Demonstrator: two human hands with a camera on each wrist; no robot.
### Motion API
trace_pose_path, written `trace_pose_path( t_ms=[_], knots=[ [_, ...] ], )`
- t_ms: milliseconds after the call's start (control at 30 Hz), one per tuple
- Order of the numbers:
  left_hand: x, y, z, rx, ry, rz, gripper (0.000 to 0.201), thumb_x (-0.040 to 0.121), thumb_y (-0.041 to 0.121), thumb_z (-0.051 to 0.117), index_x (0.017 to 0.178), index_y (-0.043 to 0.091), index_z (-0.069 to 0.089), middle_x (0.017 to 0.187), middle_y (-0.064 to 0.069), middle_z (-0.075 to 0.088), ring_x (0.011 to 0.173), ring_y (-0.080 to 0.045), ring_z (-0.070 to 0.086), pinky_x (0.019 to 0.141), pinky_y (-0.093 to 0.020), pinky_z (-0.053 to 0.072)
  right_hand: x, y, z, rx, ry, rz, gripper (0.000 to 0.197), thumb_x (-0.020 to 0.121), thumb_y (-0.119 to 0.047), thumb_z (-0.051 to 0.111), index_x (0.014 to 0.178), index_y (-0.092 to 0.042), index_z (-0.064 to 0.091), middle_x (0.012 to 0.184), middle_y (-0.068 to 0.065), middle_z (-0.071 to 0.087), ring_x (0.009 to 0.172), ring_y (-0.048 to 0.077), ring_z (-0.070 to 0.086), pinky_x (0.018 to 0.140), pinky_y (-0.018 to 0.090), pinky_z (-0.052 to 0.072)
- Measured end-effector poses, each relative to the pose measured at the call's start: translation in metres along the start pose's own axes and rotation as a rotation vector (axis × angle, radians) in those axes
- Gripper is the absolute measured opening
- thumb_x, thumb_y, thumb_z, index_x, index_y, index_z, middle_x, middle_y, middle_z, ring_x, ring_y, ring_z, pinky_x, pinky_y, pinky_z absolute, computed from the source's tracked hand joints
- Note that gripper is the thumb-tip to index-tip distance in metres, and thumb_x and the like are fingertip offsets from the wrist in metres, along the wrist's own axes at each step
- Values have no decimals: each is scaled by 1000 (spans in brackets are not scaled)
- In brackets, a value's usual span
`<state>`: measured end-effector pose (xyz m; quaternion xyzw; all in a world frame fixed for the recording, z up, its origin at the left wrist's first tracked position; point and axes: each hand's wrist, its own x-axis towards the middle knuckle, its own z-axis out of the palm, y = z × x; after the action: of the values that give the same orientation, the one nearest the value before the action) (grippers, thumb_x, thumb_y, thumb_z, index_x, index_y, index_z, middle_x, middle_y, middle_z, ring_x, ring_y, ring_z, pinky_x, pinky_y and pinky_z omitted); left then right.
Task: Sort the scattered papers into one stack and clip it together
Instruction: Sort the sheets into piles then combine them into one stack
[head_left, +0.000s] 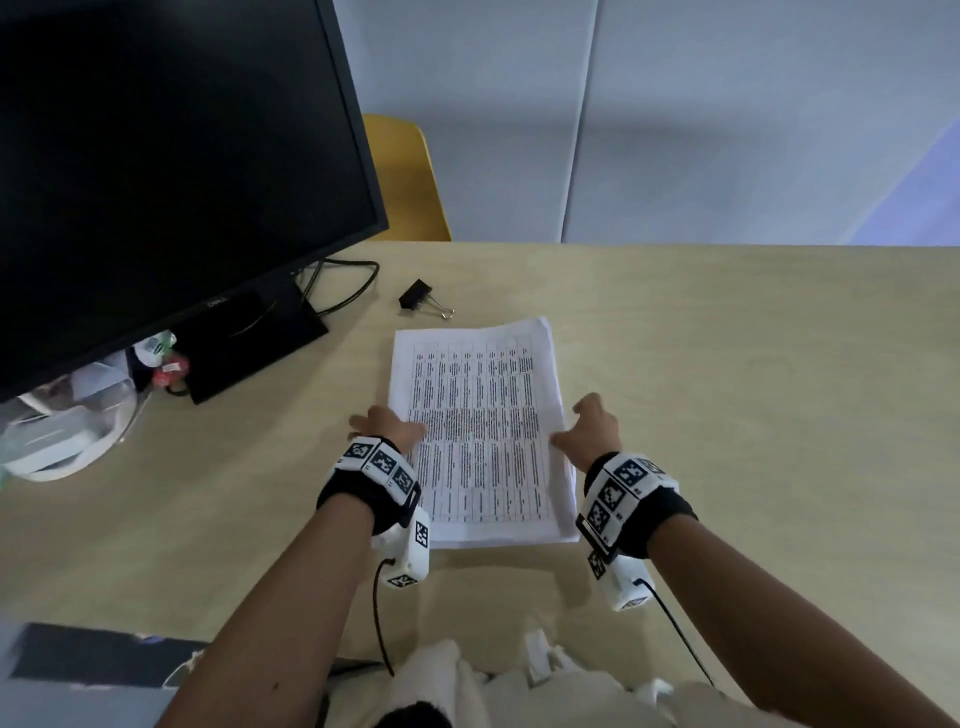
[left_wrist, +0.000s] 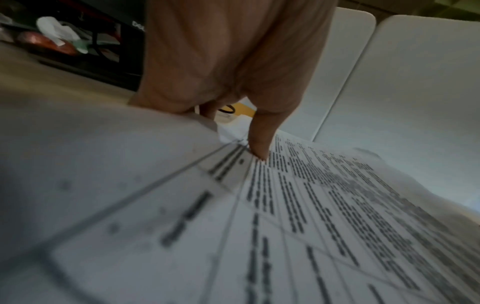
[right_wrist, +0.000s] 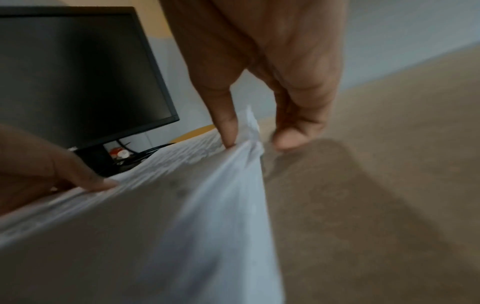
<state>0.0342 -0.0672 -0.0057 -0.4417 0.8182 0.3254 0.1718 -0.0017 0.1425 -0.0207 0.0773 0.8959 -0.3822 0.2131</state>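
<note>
Already the loose sheets appear gathered: a single pile of white printed paper sheets, covered in a black-ruled table of text (head_left: 480, 431), lies on the pale wooden desk (head_left: 727, 389) directly in front of the person, and no stray sheet shows elsewhere on the desk. The edges are not quite flush; slim margins of lower sheets peek out along the right and near sides, so the squaring-up looks unfinished.

The left hand (head_left: 387, 428) sits at the pile's left edge, thumb laid on the top sheet, and the left wrist view shows that edge lifted under the hand, so it seems to pinch the paper. The right hand (head_left: 592, 431) is at the right edge; the right wrist view shows the thumb (right_wrist: 78, 179) on top and a fingertip (right_wrist: 228, 133) pressing a raised fold of the edge, the remaining fingers curled towards the desk.

The black metal binder clip with silver wire handles (head_left: 423, 300) lies untouched just beyond the pile's far left corner, near the black computer monitor (head_left: 156, 156). So, by my reading, stacking is nearly done; aligning the edges, fetching the clip and fastening it remain.
</note>
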Motion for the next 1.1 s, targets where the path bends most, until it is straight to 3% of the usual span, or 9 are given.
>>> trace_pose_path(
  t_ms=[167,333,500,633,700,800,900,967,1100],
  knots=[
    [11,-5,14,69,-6,40,73,87,28,61,139,-1,19,145,-16,20,135,-38,25,109,-46,29,3,-6,12,-120,3,128,20,80,-20,55,88,-2,50,116,12,40,111,30,36,94,37,35],
    [17,-8,18,77,10,40,70,86,31,61,134,-1,22,139,-16,24,130,-39,32,108,-45,33,6,-26,17,240,-93,181,38,83,-13,52,115,-2,35,100,13,47,76,21,49,69,33,46],
    [20,-13,14,-7,-19,18,78,85,39,60,138,0,18,142,-17,23,133,-38,29,109,-46,30,-5,-36,14,251,-3,-48,32,78,-2,58,110,-1,52,93,18,59,85,32,58,83,47,52],
    [23,-7,-1,-432,-187,-1,119,61,75,62,146,4,16,152,-15,22,138,-36,26,113,-48,26,-31,-40,-11,407,1,-266,26,78,1,61,98,-14,58,99,22,64,88,36,62,81,54,52],
    [9,6,-15,-761,-217,134,98,69,62,66,141,4,34,144,-11,40,135,-32,36,113,-48,27,-41,-44,-28,504,12,-341,27,79,1,60,92,-22,57,95,17,64,85,30,61,77,49,55],
    [-20,31,-40,-1064,-150,511,41,87,16,61,126,5,54,126,-12,60,117,-28,57,103,-44,43,-48,-53,-56,552,149,-484,20,80,-1,61,96,-13,56,91,8,62,82,25,61,69,35,54],
    [-40,51,-52,-1114,-93,770,30,84,9,63,112,18,60,117,-3,65,111,-18,61,95,-35,49,-47,-53,-74,545,340,-587,22,81,-1,61,101,-1,53,95,22,61,84,31,57,71,37,53],
    [-45,56,-47,-1124,-98,790,28,82,7,64,105,21,61,107,4,67,100,-8,65,88,-28,51,-44,-44,-75,521,399,-597,25,81,-2,59,104,0,50,98,25,59,84,27,55,71,33,52],
    [-57,49,-26,-1127,-211,775,35,84,14,63,118,11,55,114,-6,65,101,-14,66,85,-28,54,-42,-23,-59,474,430,-483,41,82,8,53,118,4,35,90,-7,50,80,9,51,83,46,49]
  ],
)
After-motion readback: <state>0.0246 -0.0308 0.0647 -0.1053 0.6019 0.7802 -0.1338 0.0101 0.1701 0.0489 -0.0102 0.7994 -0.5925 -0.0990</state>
